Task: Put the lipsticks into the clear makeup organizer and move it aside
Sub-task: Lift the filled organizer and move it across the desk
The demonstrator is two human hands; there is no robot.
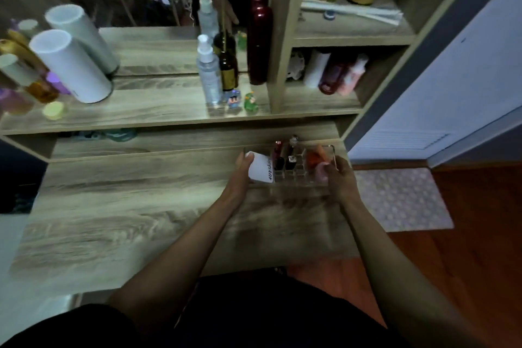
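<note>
Both hands clamp the clear makeup organizer (291, 169); left hand (240, 175) at its nine o'clock end, right hand (340, 181) at three; long axis runs between them across the worktop (127, 206); lipsticks (278, 154) upright inside.

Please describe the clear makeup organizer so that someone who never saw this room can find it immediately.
Look at the lower wooden desk surface, toward its far right end. There the left hand and right hand grip a see-through box, the clear makeup organizer. Unlike the bottles on the shelf above, it is transparent, divided into small cells, and holds upright lipsticks.
</note>
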